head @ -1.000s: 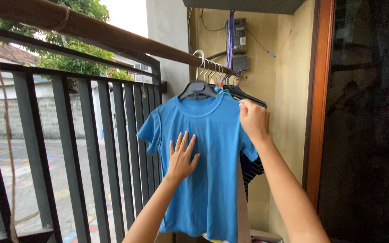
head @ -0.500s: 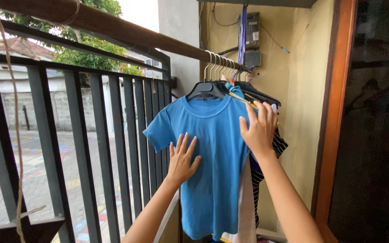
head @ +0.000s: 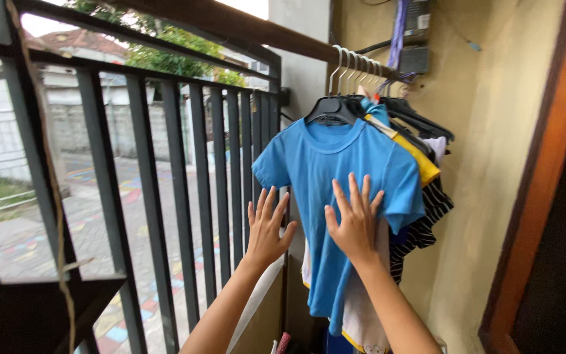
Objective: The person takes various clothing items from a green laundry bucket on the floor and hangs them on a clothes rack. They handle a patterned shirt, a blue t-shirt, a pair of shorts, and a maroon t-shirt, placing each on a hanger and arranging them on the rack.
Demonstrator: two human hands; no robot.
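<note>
Head view, looking along a balcony rail. Blue T-shirt (head: 335, 196) up front on a black hanger (head: 330, 108), hooked over a brown wooden pole (head: 244, 26) near the yellow wall (head: 492, 164). Right hand (head: 355, 223) flat against the shirt's chest, fingers (head: 352, 196) spread wide and pointing up, gripping nothing, just pressing the cloth. Left hand (head: 266, 229) raised beside the shirt's left edge, under its sleeve, palm forward, fingers fanned out, holding nothing; cannot tell whether it touches the fabric. Behind the blue shirt, more garments crowded on the same pole: a yellow one (head: 420, 160), a black-and-white striped one (head: 420, 226), dark ones (head: 420, 121) at the back, a white one (head: 361, 314) hanging below. Dark metal railing (head: 165, 196) to the left, paved street with coloured tiles (head: 93, 216) beyond. Brown door frame (head: 532, 196) on the right edge.
</note>
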